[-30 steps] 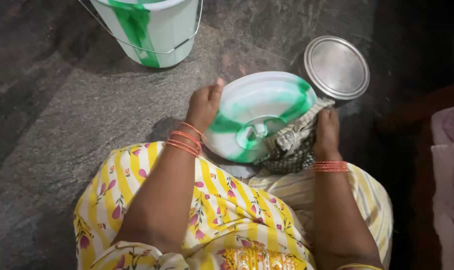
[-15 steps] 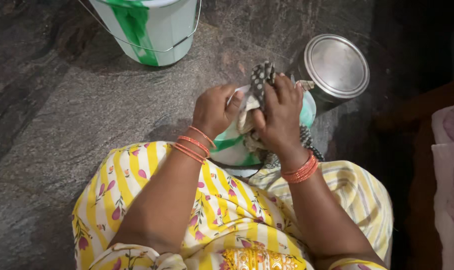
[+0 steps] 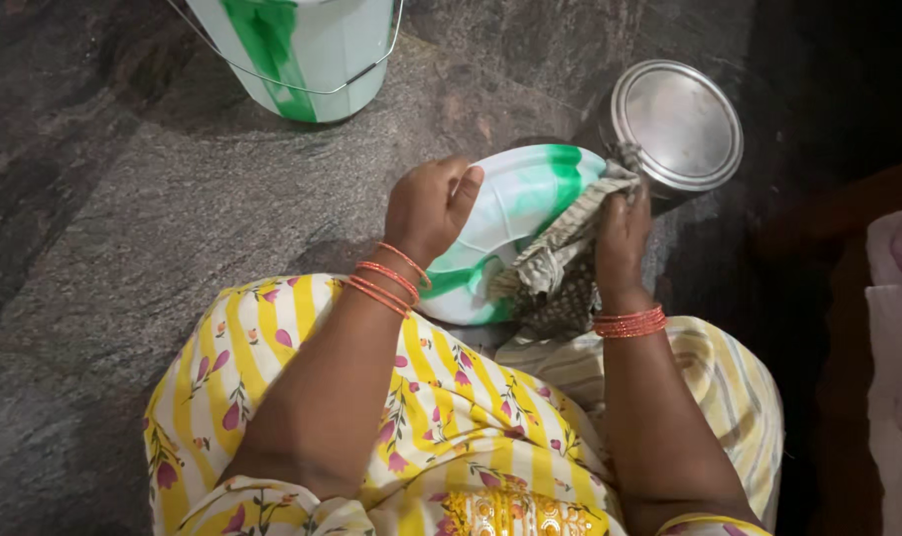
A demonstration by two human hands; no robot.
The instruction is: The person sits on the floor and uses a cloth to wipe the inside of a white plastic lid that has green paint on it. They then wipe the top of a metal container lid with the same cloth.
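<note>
Yellow-striped floral dress [image 3: 441, 417], orange bangles [image 3: 391, 280] on both wrists, bare forearms.

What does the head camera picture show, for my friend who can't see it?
A person's left hand holds a white and green lid by its edge while the right hand presses a patterned cloth on it. A matching bucket and a round metal tin stand on the stone floor.

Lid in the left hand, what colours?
The lid is white with green swirled streaks, seen in the head view, the only one.
</note>
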